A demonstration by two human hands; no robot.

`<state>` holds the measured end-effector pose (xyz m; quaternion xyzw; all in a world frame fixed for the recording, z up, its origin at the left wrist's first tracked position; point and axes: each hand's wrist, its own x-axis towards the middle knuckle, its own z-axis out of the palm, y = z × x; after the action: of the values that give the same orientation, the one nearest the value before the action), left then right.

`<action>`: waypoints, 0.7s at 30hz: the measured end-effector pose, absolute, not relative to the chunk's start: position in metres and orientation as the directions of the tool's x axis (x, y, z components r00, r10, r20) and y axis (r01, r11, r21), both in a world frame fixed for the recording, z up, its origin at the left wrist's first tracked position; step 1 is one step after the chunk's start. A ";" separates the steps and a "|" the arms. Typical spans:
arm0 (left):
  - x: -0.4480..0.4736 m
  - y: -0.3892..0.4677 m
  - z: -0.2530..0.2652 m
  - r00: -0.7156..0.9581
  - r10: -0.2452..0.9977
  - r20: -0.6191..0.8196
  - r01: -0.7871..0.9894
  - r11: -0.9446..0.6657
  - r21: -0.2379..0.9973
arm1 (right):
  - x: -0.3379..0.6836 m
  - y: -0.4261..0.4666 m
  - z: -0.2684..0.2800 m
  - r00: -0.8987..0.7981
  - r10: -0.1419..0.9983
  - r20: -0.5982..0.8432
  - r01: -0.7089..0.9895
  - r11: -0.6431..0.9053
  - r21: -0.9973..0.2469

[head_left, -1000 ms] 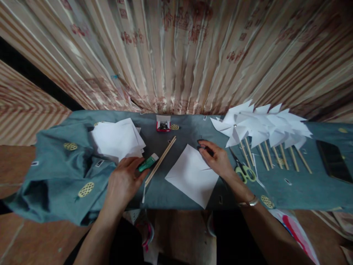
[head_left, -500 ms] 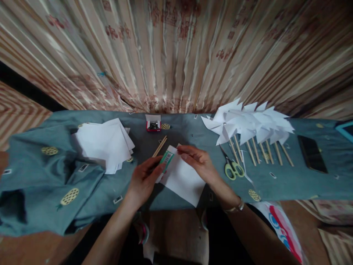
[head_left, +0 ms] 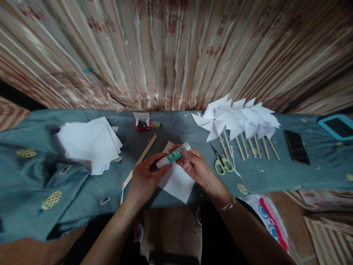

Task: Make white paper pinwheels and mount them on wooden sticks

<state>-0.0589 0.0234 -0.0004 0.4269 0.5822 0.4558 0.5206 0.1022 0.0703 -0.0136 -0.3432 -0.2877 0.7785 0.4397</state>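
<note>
A green and white glue stick (head_left: 174, 155) is held slantwise between both hands over the table. My left hand (head_left: 145, 178) is closed round its lower left end. The fingers of my right hand (head_left: 195, 165) grip its upper right end, by the white cap. Beneath the hands lies a white sheet of paper (head_left: 178, 184), partly covered by them. Left of it, wooden sticks (head_left: 142, 156) lie slanted, running behind my left hand.
A stack of white paper (head_left: 88, 145) lies left. A small red box (head_left: 142, 123) with metal pieces stands at the back. Several paper pinwheels (head_left: 237, 117), green-handled scissors (head_left: 223, 165), a phone (head_left: 296, 147) and a blue-framed device (head_left: 338, 127) lie right.
The glue stick has tilted from steep to flatter, pointing up to the right. My right hand has come over from the paper's edge onto its capped end. The view has shifted right.
</note>
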 end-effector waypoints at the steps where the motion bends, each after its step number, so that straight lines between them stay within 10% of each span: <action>1: -0.058 0.024 0.001 -0.099 0.973 -0.207 0.048 0.213 0.976 | 0.103 0.069 -0.014 -0.384 0.877 -0.288 -0.490 -0.458 -0.741; 10: -0.059 0.022 0.005 -0.135 0.967 -0.214 0.097 0.228 0.969 | 0.120 0.069 -0.013 -0.298 0.877 -0.377 -0.552 -0.481 -0.681; 21: -0.143 0.016 -0.015 -0.161 0.974 0.157 0.835 0.049 0.548 | 0.132 0.061 -0.015 -0.189 0.890 -0.414 -0.481 -0.452 -0.751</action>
<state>-0.1432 0.0163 -0.0155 0.6346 0.7127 0.2693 0.1295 0.1315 0.0614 -0.0153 -0.4328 -0.2365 0.7340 0.4670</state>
